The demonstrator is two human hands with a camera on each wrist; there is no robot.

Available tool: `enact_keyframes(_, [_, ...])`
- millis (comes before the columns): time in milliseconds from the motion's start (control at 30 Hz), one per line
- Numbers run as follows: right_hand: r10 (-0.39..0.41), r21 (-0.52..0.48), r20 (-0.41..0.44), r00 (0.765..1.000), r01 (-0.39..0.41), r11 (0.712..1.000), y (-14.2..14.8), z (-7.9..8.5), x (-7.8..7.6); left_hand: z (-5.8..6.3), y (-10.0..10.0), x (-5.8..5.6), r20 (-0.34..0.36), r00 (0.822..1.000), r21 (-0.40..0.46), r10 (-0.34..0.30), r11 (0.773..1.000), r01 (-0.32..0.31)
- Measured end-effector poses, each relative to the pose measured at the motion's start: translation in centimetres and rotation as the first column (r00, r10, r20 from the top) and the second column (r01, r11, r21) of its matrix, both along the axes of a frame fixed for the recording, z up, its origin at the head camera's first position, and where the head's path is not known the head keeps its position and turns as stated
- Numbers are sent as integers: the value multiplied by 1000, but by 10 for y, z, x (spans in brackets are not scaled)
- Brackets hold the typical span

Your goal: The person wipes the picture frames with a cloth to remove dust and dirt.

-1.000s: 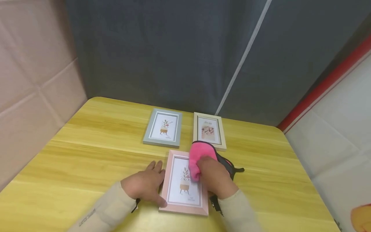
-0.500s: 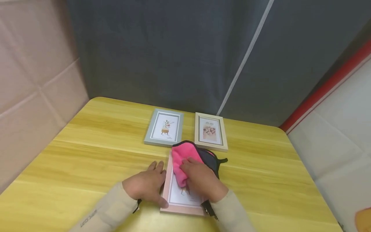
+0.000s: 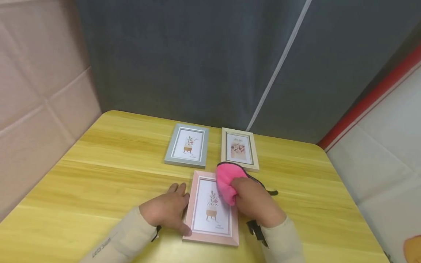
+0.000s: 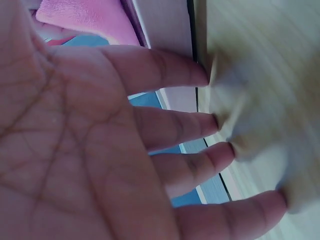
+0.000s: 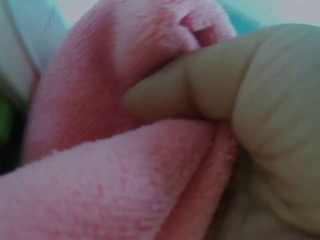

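A pink picture frame (image 3: pixel 210 239) with a potted-plant print lies flat near the front of the table. At its left side rests my left hand (image 3: pixel 166 212), the thumb on the lower left corner and the other fingertips down on the wood. In the left wrist view the fingers (image 4: pixel 175 125) are spread and nearly straight. My right hand (image 3: pixel 256 199) grips a bunched pink cloth (image 3: pixel 227 179) with dark edging, over the frame's upper right corner. Folds of the cloth (image 5: pixel 100 100) wrap about the thumb in the right wrist view.
Behind lie a grey-blue picture frame (image 3: pixel 169 153) and, to its right, a cream picture frame (image 3: pixel 254 157) close to the cloth. The yellow wood-grain table (image 3: pixel 115 164) ends at a dark curtain (image 3: pixel 181 62). Pale walls stand left and right.
The right hand swept the cloth left across the pink picture frame's print, then back right to its upper right corner, uncovering the print. The left hand has stayed in place.
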State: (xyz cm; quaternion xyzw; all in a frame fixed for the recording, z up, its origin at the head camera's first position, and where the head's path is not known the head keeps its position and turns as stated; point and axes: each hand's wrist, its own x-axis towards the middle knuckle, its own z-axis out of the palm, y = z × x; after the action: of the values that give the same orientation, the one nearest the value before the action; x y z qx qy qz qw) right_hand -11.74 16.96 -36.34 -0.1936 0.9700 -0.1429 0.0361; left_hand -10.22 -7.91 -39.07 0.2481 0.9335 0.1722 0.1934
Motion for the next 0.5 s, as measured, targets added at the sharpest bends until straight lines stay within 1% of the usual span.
enact_keyframes(67, [-54, 42, 9, 998, 54, 998, 3, 0, 0, 0, 0, 0, -8, 1000, 3, -1, 1000, 1])
enact_keyframes(133, [-76, 62, 29, 997, 74, 995, 3, -1, 0, 0, 0, -1, -23, 1000, 9, -6, 1000, 6])
enact_keyframes(267, [-55, 100, 16, 998, 53, 994, -3, -9, -2, -1, 0, -1, -44, 999, 26, -16, 1000, 17])
enact_keyframes(400, [-36, 141, -17, 999, 38, 989, -11, -14, -4, -2, 1, -2, -52, 998, 39, -27, 999, 29])
enact_keyframes(500, [-11, 155, -34, 999, 16, 988, -17, -18, -4, -3, 1, -3, -62, 997, 36, -40, 998, 43])
